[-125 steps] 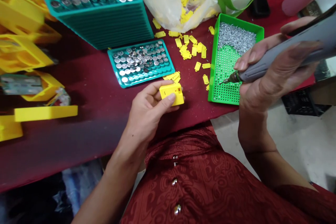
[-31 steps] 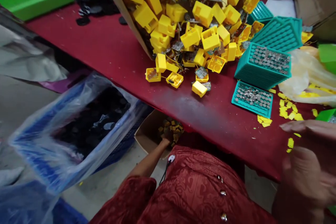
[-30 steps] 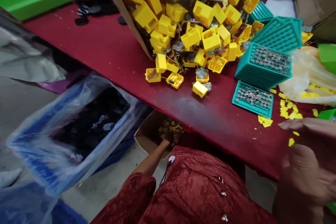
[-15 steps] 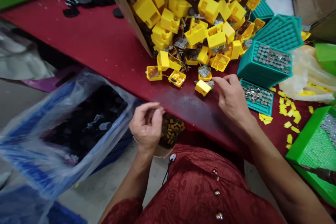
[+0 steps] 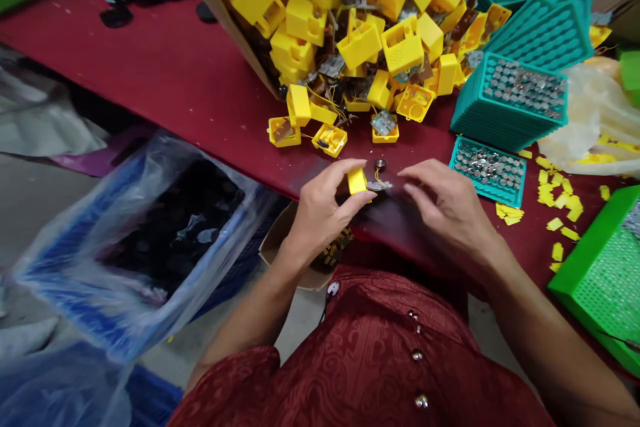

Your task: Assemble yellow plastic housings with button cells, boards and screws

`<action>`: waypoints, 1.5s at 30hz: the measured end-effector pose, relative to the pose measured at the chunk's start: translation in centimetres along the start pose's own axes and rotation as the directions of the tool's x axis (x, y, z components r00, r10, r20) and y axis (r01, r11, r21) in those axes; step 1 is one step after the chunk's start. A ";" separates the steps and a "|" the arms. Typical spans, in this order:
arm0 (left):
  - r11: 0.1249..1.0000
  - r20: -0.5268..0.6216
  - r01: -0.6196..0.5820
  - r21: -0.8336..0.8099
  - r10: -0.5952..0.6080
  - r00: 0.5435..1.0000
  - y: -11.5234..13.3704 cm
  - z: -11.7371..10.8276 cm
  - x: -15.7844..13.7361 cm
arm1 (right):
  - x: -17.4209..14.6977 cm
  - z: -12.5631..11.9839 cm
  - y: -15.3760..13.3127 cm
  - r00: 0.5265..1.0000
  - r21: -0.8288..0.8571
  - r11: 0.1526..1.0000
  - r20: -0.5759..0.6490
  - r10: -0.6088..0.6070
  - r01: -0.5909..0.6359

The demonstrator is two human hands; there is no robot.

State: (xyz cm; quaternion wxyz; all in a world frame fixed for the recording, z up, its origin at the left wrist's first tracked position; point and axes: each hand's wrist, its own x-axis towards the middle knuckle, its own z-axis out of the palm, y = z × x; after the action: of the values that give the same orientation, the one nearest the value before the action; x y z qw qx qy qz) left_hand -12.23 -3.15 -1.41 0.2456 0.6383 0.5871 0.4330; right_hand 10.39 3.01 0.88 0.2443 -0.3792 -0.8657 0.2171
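Note:
Between thumb and fingers my left hand (image 5: pixel 330 203) grips a small yellow plastic housing (image 5: pixel 357 181) above the table's front edge. A circuit board (image 5: pixel 379 185) sticks out of its right side, and a small round part (image 5: pixel 381 165) hangs with it on yellow wires. Close by on the right is my right hand (image 5: pixel 443 197), thumb and forefinger apart with nothing seen between them. Beyond the hands lie open yellow cases (image 5: pixel 330 140) with parts inside, one bearing a grey-green board (image 5: pixel 384 122). A teal tray of button cells (image 5: pixel 487 170) sits right of my right hand.
A cardboard box on its side (image 5: pixel 225 20) spills yellow housings (image 5: pixel 360 43). Stacked teal trays (image 5: pixel 510 107) stand at right, near yellow tabs (image 5: pixel 560 193) and a green basket (image 5: pixel 600 267). A blue plastic-lined crate (image 5: pixel 70 293) is at left; a cardboard carton (image 5: pixel 273 240) sits below the table edge.
My left hand has moved up and right and taken hold of the yellow housing, which lay by my right hand. My right hand has come away from it.

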 end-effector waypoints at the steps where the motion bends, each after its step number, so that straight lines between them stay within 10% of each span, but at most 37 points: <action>1: 0.998 -0.014 0.052 -0.017 -0.052 0.999 0.2 -0.3 -0.2 | 0.5 0.0 0.3 1.000 -0.032 0.999 -0.004 0.007 -0.007; 10: 0.865 0.076 0.389 -0.319 -0.385 0.920 -0.5 -0.2 0.8 | 4.4 3.5 1.6 0.991 -0.213 0.976 0.123 0.060 -0.033; 18: 0.821 0.377 0.458 -0.342 -0.327 0.867 0.9 -1.0 4.2 | 0.7 -2.7 0.1 0.971 0.035 0.988 -0.185 0.153 -0.149; 30: 0.465 0.928 0.883 -0.072 -0.293 0.229 4.6 5.0 6.5 | -7.3 -6.6 -0.2 0.831 0.226 0.890 -0.326 0.451 -0.395; 32: 0.484 0.915 0.873 -0.062 -0.321 0.244 5.0 5.7 6.5 | -7.6 -7.2 -0.4 0.812 0.250 0.890 -0.371 0.451 -0.381; 37: 0.586 0.795 0.782 -0.211 -0.363 0.486 5.8 6.4 7.2 | -8.0 -8.2 -0.9 0.789 0.190 0.905 -0.445 0.424 -0.379; 45: 0.513 0.888 0.853 -0.099 -0.341 0.308 6.8 5.8 7.3 | -10.0 -5.7 1.4 0.778 0.309 0.847 -0.347 0.523 -0.432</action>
State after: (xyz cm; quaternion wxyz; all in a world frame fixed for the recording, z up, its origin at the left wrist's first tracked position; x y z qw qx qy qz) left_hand -4.17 3.72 3.18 0.7997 0.3641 0.4609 0.1243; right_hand 20.48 -2.67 1.95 0.3992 -0.5965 -0.6390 0.2768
